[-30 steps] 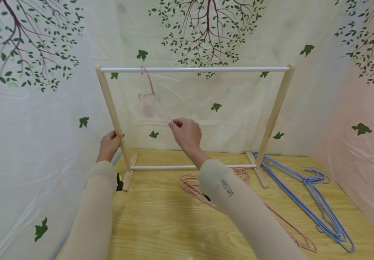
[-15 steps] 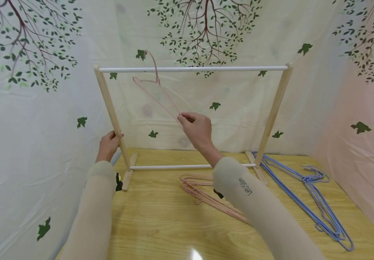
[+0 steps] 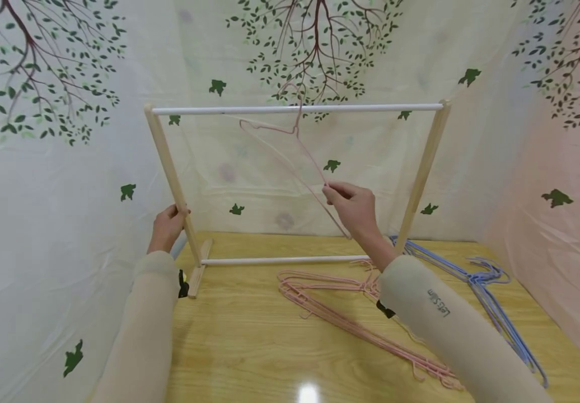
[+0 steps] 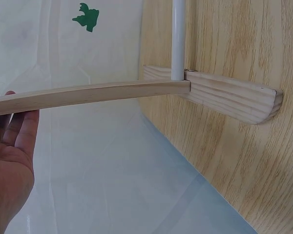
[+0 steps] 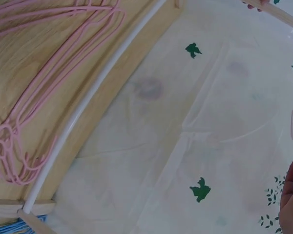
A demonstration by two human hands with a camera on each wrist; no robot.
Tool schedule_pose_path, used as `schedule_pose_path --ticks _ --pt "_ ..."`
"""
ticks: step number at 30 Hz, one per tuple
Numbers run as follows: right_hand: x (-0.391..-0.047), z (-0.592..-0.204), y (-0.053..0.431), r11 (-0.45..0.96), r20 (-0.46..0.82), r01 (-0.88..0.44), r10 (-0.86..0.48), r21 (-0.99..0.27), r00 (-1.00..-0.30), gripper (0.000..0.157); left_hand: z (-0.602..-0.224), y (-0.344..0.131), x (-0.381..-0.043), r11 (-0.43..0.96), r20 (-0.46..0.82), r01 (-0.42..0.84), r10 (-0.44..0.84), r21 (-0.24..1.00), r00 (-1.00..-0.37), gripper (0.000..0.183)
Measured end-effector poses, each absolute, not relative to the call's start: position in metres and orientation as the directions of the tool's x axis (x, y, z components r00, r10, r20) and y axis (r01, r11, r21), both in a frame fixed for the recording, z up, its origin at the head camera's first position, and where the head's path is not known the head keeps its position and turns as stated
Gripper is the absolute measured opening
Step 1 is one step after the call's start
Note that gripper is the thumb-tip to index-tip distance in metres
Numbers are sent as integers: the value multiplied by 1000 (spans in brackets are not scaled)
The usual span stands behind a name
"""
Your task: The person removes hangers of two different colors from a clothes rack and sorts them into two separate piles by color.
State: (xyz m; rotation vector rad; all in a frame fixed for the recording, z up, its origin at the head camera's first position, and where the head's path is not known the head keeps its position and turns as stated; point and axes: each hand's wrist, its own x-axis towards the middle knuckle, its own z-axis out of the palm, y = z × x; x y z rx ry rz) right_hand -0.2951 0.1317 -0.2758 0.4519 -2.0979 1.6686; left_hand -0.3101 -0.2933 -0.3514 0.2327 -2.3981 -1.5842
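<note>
My left hand (image 3: 166, 228) grips the left wooden post (image 3: 171, 168) of a clothes rack partway up. In the left wrist view, the fingers of the left hand (image 4: 12, 168) lie against the post (image 4: 88, 95). With thumb and fingers, my right hand (image 3: 358, 210) pinches a thin pink clothes hanger (image 3: 312, 158) by its sloping side. This hanger is tilted, and its hook arches above the white top rail (image 3: 209, 110) near the middle. Only the edge of the right hand (image 5: 292, 204) shows in the right wrist view.
A stack of pink hangers (image 3: 340, 322) lies on the wooden table (image 3: 234, 347), partly hidden by the right sleeve. Several blue hangers (image 3: 486, 280) lie at the right. A white lower bar (image 3: 280, 260) joins the rack's feet. Printed cloth hangs behind.
My right hand has moved right with the pink hanger. Its hook, over the rail's left part earlier, has lifted and now stands above the middle. The left hand keeps its hold on the post.
</note>
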Motion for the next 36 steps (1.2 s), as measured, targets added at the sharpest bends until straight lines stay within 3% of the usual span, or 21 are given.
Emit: schedule_pose_path --ticks 10,21,31,36 --pt "-279 -309 191 299 406 -395 -26 -869 -913 34 -353 -294 -315 409 125 2 -274 912 -954 53" --pt "-240 -376 252 388 257 -263 -68 -884 -964 37 -353 -295 -322 402 133 23 -249 915 -959 52" --pt "-207 -407 274 457 136 -151 -66 -876 -989 41 -353 -299 -317 384 109 9 -239 923 -965 55" --pt "-191 -420 277 395 69 -99 -90 -913 -994 37 -352 -297 -320 385 121 22 -235 923 -965 53"
